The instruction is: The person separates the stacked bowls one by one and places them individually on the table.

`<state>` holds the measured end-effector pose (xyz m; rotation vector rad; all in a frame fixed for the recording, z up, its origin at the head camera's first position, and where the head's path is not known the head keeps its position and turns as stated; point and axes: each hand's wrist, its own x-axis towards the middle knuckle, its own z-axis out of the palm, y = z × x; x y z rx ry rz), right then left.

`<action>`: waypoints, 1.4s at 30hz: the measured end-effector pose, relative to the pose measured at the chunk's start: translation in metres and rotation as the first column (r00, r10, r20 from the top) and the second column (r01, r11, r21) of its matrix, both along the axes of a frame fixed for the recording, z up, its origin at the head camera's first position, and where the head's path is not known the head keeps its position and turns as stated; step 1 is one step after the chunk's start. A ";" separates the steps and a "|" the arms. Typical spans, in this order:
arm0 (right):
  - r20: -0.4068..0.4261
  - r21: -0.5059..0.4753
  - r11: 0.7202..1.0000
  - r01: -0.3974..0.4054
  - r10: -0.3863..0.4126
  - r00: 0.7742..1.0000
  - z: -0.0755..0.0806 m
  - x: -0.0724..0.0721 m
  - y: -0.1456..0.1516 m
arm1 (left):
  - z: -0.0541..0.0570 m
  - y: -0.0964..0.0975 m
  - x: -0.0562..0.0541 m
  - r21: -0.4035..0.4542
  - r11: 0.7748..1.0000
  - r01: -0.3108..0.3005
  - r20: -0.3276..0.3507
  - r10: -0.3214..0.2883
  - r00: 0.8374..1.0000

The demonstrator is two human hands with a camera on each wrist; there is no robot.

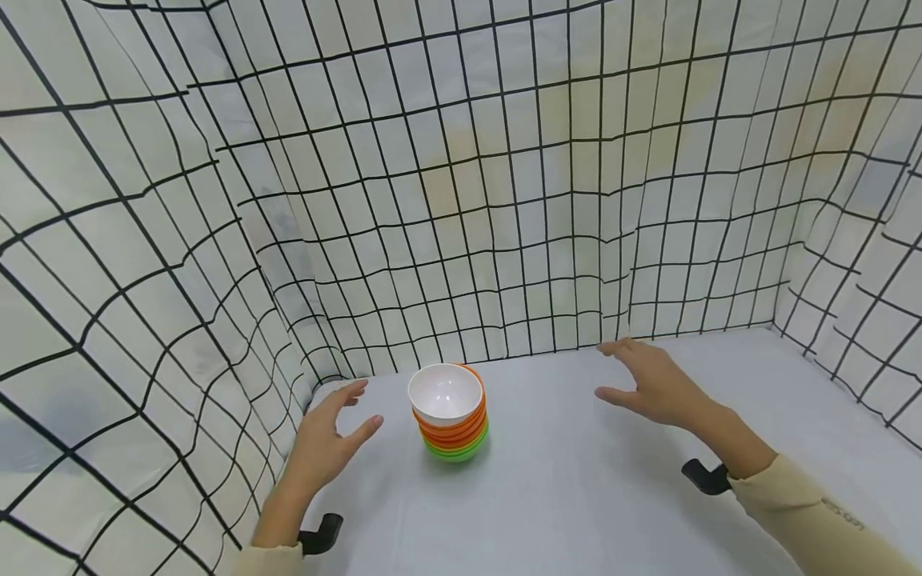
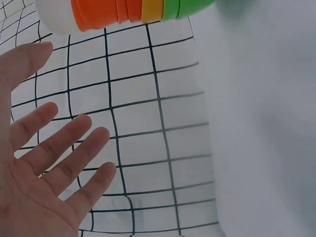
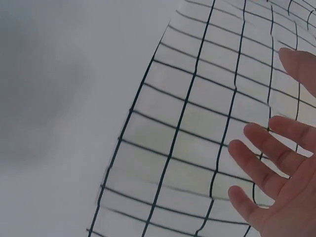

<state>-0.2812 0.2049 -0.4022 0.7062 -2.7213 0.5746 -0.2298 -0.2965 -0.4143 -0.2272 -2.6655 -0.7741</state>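
A stack of nested bowls stands on the white table, with a white bowl (image 1: 445, 396) on top, orange bowls (image 1: 454, 434) under it and green bowls (image 1: 457, 454) at the bottom. In the left wrist view the stack shows side-on along the top edge, with a yellow bowl (image 2: 152, 10) between orange and green. My left hand (image 1: 322, 444) is held just left of the stack, fingers spread and apart from it. Farther off on the right, my right hand (image 1: 657, 386) hovers over the table with its fingers spread, holding nothing.
White walls with a black grid (image 1: 461, 200) rise behind the table (image 1: 555, 480) and along both sides. The left wall runs close by my left hand. A black wrist mount (image 1: 322, 534) sticks out below the left wrist, and another (image 1: 706, 478) below the right.
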 end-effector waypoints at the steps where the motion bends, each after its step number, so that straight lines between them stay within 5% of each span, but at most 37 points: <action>1: 0.014 -0.028 0.999 -0.022 0.022 1.000 0.000 0.000 -0.007 | -0.005 0.003 0.000 0.055 0.998 0.012 -0.023 -0.010 1.000; 5: 0.034 -0.174 0.974 -0.142 0.150 0.988 -0.001 0.002 -0.037 | -0.021 0.015 -0.002 0.268 0.962 0.049 -0.049 -0.037 0.998; 10: 0.047 -0.323 0.906 -0.275 0.306 0.951 -0.006 -0.004 -0.075 | -0.037 0.029 -0.008 0.459 0.885 0.073 0.047 -0.107 0.993; 14: 0.087 -0.404 0.860 -0.311 0.375 0.923 -0.011 -0.012 -0.103 | -0.050 0.039 -0.016 0.567 0.818 0.096 0.157 -0.222 0.962; 18: 0.127 -0.476 0.823 -0.310 0.413 0.902 -0.015 -0.020 -0.127 | -0.062 0.048 -0.023 0.609 0.786 0.105 0.240 -0.309 0.920; 22: 0.167 -0.517 0.800 -0.306 0.445 0.880 -0.018 -0.028 -0.147 | -0.076 0.053 -0.030 0.614 0.780 0.119 0.273 -0.351 0.896; 27: 0.228 -0.545 0.770 -0.331 0.516 0.826 -0.020 -0.037 -0.165 | -0.090 0.057 -0.033 0.605 0.784 0.139 0.287 -0.377 0.881; 36: 0.315 -0.526 0.757 -0.388 0.597 0.738 -0.017 -0.049 -0.186 | -0.094 0.060 -0.035 0.562 0.813 0.151 0.310 -0.376 0.873; 42: 0.423 -0.531 0.756 -0.383 0.629 0.652 -0.017 -0.056 -0.191 | -0.097 0.060 -0.035 0.554 0.820 0.144 0.330 -0.375 0.867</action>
